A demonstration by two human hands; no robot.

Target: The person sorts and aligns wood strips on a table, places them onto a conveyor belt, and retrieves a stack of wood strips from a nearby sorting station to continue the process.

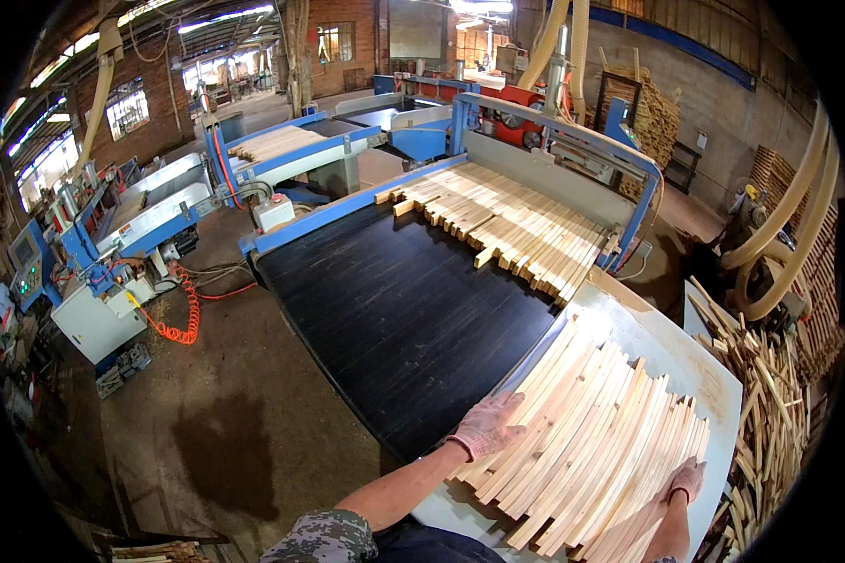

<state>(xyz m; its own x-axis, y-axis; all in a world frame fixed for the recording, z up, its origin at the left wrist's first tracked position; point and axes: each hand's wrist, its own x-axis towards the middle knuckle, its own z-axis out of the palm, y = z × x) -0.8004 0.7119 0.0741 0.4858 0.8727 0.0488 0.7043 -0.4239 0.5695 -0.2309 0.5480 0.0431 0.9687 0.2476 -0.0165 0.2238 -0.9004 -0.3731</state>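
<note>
A row of pale wooden strips [587, 427] lies side by side on a smooth grey-white table [714, 347] in front of me. My left hand [488, 427], in a pinkish knit glove, rests flat against the row's left side with its fingers stretched out. At the row's right side my right hand [688, 480], gloved the same way, lies along the outermost strips with fingers extended. Neither hand is wrapped round a strip. Beyond the table, a second batch of wooden strips [516, 220] sits on the black conveyor belt [394, 319], its near ends uneven.
A blue machine frame [559, 113] spans the belt's far right side. Loose sticks [765, 413] are heaped right of the table. To the left stand a control panel [30, 263] and an orange coiled hose [192, 314]. Thick ducts [798, 206] hang at the right.
</note>
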